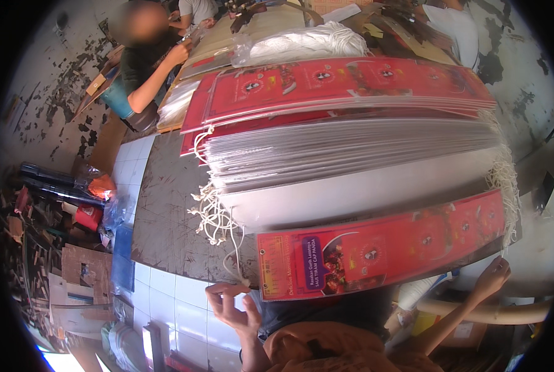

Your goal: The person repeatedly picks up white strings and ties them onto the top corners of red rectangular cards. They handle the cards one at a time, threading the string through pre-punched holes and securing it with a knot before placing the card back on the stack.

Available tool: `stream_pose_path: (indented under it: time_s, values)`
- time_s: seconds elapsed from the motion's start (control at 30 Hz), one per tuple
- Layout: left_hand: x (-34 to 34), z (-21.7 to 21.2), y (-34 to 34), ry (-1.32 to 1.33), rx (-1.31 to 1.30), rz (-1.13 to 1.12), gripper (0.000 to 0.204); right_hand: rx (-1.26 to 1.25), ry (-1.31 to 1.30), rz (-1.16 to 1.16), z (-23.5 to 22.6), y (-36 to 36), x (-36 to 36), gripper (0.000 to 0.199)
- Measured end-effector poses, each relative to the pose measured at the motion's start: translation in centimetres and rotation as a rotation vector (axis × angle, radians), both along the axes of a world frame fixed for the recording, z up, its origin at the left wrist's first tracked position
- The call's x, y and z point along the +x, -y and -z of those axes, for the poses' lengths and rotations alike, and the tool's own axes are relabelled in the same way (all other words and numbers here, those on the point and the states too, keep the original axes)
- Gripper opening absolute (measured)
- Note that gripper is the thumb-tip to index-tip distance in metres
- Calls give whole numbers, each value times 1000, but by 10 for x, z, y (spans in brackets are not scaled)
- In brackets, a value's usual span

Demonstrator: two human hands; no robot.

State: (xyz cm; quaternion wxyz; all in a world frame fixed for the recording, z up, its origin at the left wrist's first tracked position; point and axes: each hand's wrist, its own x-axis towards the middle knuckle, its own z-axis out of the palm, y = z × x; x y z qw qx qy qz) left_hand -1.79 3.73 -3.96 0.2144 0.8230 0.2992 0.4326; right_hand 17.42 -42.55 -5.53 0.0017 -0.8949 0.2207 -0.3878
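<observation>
A long red printed banner strip [351, 254] lies across the near edge of the table, its face up. White strings [212, 211] with knotted ends bunch at its left, and more white strings [506, 173] hang at its right. My left hand [236, 310] is just below the strip's left corner, fingers curled at the end of one string. At the right corner my right hand [492, 278] is closed on the end of another string. Behind the strip, a thick stack of similar strips [351, 149] shows pale edges, with red strips [345, 84] lying beyond it.
A coil of white cord [314, 42] lies at the table's far side. A co-worker [143, 62] sits at the far left, and other people are farther back. Scrap boards [84, 273] and black rolls [60, 183] fill the floor left of the grey table [165, 211].
</observation>
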Motion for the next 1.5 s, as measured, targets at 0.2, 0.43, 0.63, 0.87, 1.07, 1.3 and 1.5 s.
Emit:
stream_pose_path:
  time_s: [0.2, 0.43, 0.63, 0.87, 1.07, 1.3, 1.5]
  values:
    - [3, -7, 3, -172, -66, 119, 40, 268, 229, -287, -18, -48, -1, 23]
    - [4, -12, 2, -199, -215, 213, 23, 487, 272, -667, -49, -133, -14, 19]
    - [-2, -9, 3, -227, -341, 184, 18, 799, 366, -720, -55, -194, -26, 20]
    - [-19, -26, 6, -161, -492, 226, 21, 798, 300, -1035, -52, -241, -45, 18]
    - [-42, -20, 1, -207, -683, 397, 19, 801, -242, -1509, -63, -285, -75, 23]
    - [-64, 10, -5, 62, -1318, 676, 32, 649, -626, -1862, -71, -315, -94, 30]
    - [-59, 18, 6, 225, -1612, 673, 27, 346, -612, -1964, -66, -330, -99, 23]
